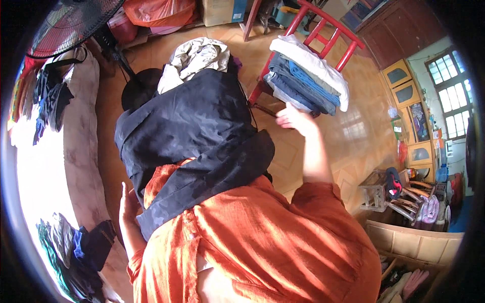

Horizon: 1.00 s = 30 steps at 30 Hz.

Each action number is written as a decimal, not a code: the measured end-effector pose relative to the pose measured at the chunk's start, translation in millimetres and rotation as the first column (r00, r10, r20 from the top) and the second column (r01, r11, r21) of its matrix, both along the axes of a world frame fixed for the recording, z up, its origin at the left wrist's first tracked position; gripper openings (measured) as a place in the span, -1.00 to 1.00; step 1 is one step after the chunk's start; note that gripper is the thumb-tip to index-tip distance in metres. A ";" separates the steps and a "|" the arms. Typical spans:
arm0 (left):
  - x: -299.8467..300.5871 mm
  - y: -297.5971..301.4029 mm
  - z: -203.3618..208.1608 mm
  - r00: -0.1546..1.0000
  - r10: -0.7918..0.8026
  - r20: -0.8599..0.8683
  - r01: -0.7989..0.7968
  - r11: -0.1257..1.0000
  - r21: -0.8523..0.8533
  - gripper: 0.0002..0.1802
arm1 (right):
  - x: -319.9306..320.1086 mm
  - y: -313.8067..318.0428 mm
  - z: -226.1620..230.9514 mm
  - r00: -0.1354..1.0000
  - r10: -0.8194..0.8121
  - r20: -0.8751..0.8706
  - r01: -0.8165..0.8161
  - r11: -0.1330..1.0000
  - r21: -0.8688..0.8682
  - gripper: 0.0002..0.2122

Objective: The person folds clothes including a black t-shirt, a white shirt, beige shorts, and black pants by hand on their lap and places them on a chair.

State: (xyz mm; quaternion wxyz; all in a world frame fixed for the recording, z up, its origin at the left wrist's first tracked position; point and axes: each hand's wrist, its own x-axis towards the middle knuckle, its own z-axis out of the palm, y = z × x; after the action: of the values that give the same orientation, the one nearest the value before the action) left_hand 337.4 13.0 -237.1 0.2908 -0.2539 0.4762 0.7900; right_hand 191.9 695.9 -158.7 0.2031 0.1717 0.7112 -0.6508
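A black jacket-like garment (187, 121) with a faint camouflage pattern lies spread across my lap, over my orange shirt. My left hand (127, 206) is at the garment's left side, its fingers stretched out and holding nothing I can see. To the right, my right hand (295, 120) is in the air just below a stack of folded clothes (305, 81). Its fingers are apart and a little blurred, with nothing in them. The stack has a white piece on top and blue and grey pieces beneath, and rests on a red chair (331, 33).
A crumpled pale garment (197, 58) lies beyond the black one. On the left, a bench or bed (83, 166) bears dark clothes (53, 101). A standing fan (76, 22) is at the upper left. Wooden stools (374, 194) and an open drawer (414, 245) are at the right.
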 end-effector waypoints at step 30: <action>-240.6 -135.6 28.0 0.570 0.590 -0.572 -0.287 0.795 0.535 -0.53 | -55.8 -65.4 169.7 0.630 -0.036 -0.776 0.248 0.956 0.156 -0.73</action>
State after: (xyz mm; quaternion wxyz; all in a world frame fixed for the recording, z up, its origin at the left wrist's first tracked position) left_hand 96.8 -122.6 -209.1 -0.0843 0.0233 0.3056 0.9481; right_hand 136.0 630.5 11.0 -0.1923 -0.0399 0.7894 -0.5817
